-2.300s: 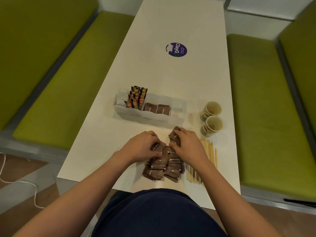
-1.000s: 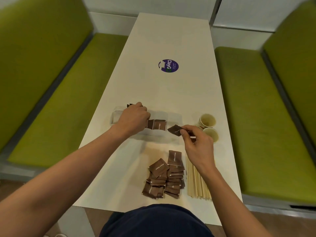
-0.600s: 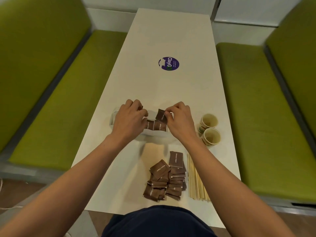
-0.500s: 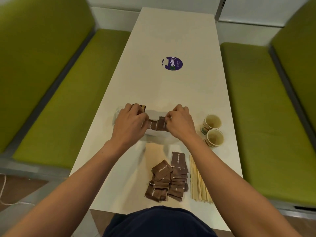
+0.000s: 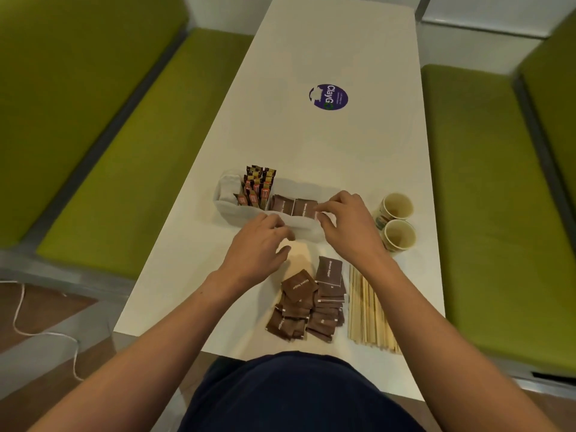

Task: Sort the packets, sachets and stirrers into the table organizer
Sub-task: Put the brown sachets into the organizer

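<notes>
Risk: right hand (image 5: pixel 346 227) grip pinches brown packet (image 5: pixel 307 208) in organizer (image 5: pixel 233 213), twelve o'clock of loose pile (image 5: pixel 308 307) (left hand (image 5: pixel 260 247) slack, empty); crooked release could tip it flat.

A long white table (image 5: pixel 327 145) bearing a round purple sticker (image 5: pixel 328 97) runs up the centre between an olive-green left bench (image 5: pixel 124 169) and a matching right bench (image 5: pixel 483 213), with a pale wall (image 5: pixel 486 14) at upper right and brown floor (image 5: pixel 46 307) crossed by a white cable (image 5: pixel 19 319) at lower left.
</notes>
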Demonstrator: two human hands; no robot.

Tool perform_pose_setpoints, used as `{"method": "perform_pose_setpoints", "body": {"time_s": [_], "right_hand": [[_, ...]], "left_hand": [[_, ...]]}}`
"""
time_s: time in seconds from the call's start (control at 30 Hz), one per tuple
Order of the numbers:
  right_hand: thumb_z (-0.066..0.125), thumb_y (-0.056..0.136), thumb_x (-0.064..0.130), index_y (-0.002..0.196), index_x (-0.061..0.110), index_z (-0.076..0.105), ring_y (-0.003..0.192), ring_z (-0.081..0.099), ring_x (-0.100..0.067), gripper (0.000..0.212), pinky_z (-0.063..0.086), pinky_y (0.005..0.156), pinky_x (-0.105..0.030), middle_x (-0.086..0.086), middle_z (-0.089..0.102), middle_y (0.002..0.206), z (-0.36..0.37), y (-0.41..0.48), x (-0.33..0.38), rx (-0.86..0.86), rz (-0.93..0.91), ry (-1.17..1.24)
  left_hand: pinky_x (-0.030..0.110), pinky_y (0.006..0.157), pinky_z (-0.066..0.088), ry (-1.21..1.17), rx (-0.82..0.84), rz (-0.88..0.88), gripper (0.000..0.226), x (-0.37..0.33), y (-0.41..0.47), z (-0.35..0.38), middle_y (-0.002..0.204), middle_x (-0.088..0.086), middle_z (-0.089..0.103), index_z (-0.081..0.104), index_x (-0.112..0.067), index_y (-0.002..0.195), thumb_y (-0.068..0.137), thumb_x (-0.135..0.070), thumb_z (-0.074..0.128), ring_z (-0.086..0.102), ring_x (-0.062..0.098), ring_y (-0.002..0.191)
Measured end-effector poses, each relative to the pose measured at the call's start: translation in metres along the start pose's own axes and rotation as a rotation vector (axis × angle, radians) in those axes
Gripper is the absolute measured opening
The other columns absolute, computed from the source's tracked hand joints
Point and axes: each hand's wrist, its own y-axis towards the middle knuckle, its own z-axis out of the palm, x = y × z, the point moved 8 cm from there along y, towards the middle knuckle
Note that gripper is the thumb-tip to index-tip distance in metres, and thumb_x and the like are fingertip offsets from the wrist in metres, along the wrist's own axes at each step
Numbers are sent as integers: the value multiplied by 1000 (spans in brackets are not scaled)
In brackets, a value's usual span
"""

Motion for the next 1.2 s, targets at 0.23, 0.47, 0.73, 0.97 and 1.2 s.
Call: {"method": "perform_pose_setpoints", "body": {"time_s": [0.23,0.47,0.73,0.97,1.2], "right_hand": [[58,99,28,124,23,71,116,59,-19,28,44,91,-32,4,68,125,21,-53,-10,155,35,-10],[65,94,34,140,21,56,115,57,-24,50,48,93,-36,2,64,129,48,-90,-22,349,50,-82],[55,100,33,110,20,70,100,59,-22,23,48,78,-34,4,70,103,48,-87,-21,319,-28,-181],[50,95,19,131,23,64,113,57,-23,38,53,88,-40,2,71,121,48,-89,-22,310,14,-165],[50,93,14,131,23,63,114,56,-23,41,52,87,-39,1,71,120,49,-87,-24,313,42,-188]], "left_hand": [[34,76,51,-23,241,-15,38,-21,-20,31,110,-9,62,68,-31,119,93,-56,57,58,14,104],[32,70,50,-42,388,-12,48,-29,-34,53,98,-7,57,66,-37,124,81,-59,69,56,14,90],[41,80,55,23,479,71,47,-34,-38,53,106,0,60,59,-31,130,85,-44,65,60,22,96],[41,87,54,129,499,240,54,-32,-36,62,132,2,56,49,-24,145,92,-30,53,57,23,113],[42,76,56,215,478,316,40,-33,-30,67,120,3,60,63,-19,129,93,-30,50,61,24,101]]}}
